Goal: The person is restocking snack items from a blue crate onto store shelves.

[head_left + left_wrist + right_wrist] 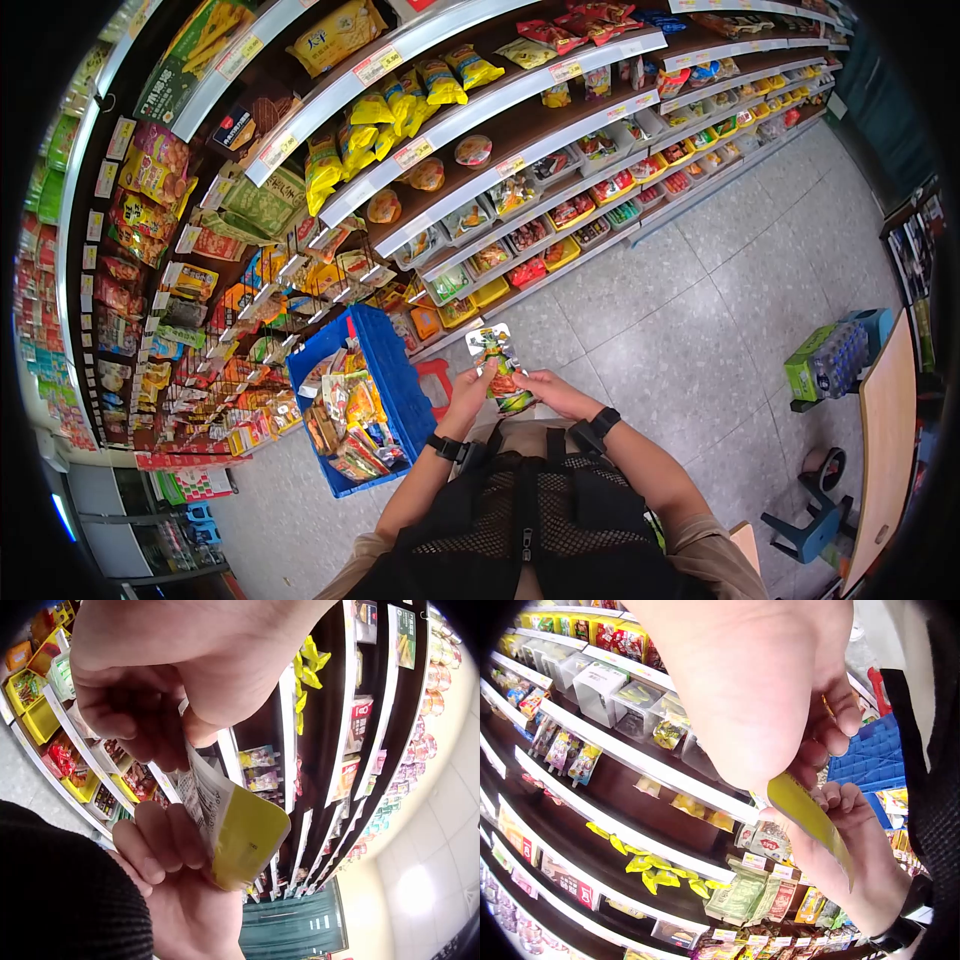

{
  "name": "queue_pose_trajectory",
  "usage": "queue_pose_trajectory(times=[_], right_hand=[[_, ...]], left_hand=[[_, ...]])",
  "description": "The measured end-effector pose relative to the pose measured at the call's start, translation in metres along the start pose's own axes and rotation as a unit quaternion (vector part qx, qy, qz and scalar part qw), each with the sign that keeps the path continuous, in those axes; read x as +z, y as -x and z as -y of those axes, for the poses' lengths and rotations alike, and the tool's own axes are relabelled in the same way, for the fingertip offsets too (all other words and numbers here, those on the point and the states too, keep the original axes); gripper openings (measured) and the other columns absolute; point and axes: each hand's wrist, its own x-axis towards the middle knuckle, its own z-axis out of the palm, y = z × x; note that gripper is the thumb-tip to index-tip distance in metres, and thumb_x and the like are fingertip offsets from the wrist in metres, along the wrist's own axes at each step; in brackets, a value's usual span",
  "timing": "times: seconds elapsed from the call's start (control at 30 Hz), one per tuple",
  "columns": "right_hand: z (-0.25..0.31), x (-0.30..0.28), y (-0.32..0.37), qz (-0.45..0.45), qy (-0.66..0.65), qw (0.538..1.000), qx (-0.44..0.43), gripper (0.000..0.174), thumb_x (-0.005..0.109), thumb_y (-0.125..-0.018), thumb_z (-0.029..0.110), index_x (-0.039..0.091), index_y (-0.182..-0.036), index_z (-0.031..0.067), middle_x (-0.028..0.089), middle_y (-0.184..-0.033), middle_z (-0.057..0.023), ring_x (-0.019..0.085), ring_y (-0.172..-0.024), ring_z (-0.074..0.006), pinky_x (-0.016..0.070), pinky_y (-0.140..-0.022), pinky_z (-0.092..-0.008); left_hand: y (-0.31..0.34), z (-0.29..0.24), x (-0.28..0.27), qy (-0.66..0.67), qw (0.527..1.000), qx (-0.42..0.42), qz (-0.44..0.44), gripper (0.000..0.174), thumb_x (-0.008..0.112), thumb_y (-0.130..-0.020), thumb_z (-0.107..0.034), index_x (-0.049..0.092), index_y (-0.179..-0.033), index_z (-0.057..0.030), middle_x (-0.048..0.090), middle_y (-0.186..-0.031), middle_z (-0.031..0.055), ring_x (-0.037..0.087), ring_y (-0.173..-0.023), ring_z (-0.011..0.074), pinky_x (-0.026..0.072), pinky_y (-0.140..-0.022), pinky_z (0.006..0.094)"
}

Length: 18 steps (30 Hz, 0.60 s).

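Note:
A small flat snack packet (497,372), green and red with a white top, is held in front of the torso by both hands. The left hand (468,393) pinches its left edge and the right hand (560,394) its right edge, fingers curled behind. In the left wrist view the packet (244,832) shows a yellow end and a printed white part, between the left hand (187,660) and the right hand (187,900). The right wrist view shows its yellow side (810,814) edge-on, with the right hand (757,682) above and the left hand (866,862) beyond.
A blue crate (400,390) full of assorted packets stands left of the person, beside a red stool (434,382). Shelves (520,160) of snacks and bins curve across the left and front. Tiled floor (680,330) spreads right, with a wooden table (880,450) and a stool (815,530).

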Motion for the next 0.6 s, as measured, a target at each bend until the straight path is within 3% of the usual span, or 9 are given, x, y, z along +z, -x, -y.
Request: queue_pose_trajectory(times=[0.33,0.4,0.43,0.53,0.6], right_hand=[[0.024,-0.040,0.008,-0.043,-0.060,0.996,-0.046,0.043,0.054,-0.098,0.046,0.068,-0.106,0.0060,0.067,-0.093,0.0030,0.055,-0.077,-0.0038,0.0412,-0.067,-0.0225],[0.037,-0.059,0.013,-0.046,-0.083,0.995,-0.041,0.041,0.053,-0.100,0.038,0.064,-0.115,0.0016,0.068,-0.110,-0.0058,0.065,-0.096,-0.0119,0.0506,-0.084,-0.0295],[0.045,-0.067,0.016,-0.056,-0.090,0.993,-0.044,0.041,0.053,-0.100,0.038,0.064,-0.115,0.0016,0.068,-0.110,-0.0058,0.065,-0.096,-0.0119,0.0506,-0.084,-0.0295],[0.083,-0.093,0.030,-0.093,-0.163,0.981,-0.054,0.038,0.053,-0.100,0.037,0.062,-0.115,0.0025,0.068,-0.103,-0.0036,0.064,-0.086,-0.0095,0.0506,-0.079,-0.0278],[0.116,-0.112,0.037,-0.099,-0.243,0.961,-0.081,0.034,0.054,-0.100,0.038,0.061,-0.108,0.0057,0.063,-0.080,0.0015,0.056,-0.068,-0.0057,0.0473,-0.066,-0.0241]], left_hand=[[-0.037,-0.038,0.047,-0.044,0.997,0.040,0.046,0.039,0.059,-0.097,-0.038,0.068,-0.102,0.0003,0.069,-0.094,0.0031,0.060,-0.081,0.0065,0.0480,-0.074,0.0240],[-0.059,-0.044,0.063,-0.077,0.994,0.030,0.069,0.038,0.059,-0.098,-0.038,0.068,-0.102,-0.0005,0.069,-0.094,0.0026,0.059,-0.081,0.0060,0.0477,-0.074,0.0239],[-0.075,-0.043,0.072,-0.083,0.993,0.026,0.080,0.038,0.059,-0.098,-0.038,0.068,-0.102,-0.0005,0.069,-0.094,0.0026,0.059,-0.081,0.0060,0.0477,-0.074,0.0239],[-0.125,-0.058,0.106,-0.116,0.985,0.018,0.130,0.038,0.059,-0.097,-0.038,0.068,-0.102,-0.0010,0.069,-0.093,0.0022,0.059,-0.082,0.0057,0.0473,-0.075,0.0235],[-0.150,-0.087,0.135,-0.119,0.985,0.056,0.115,0.040,0.058,-0.098,-0.039,0.068,-0.102,-0.0008,0.069,-0.094,0.0022,0.059,-0.082,0.0059,0.0475,-0.075,0.0237]])
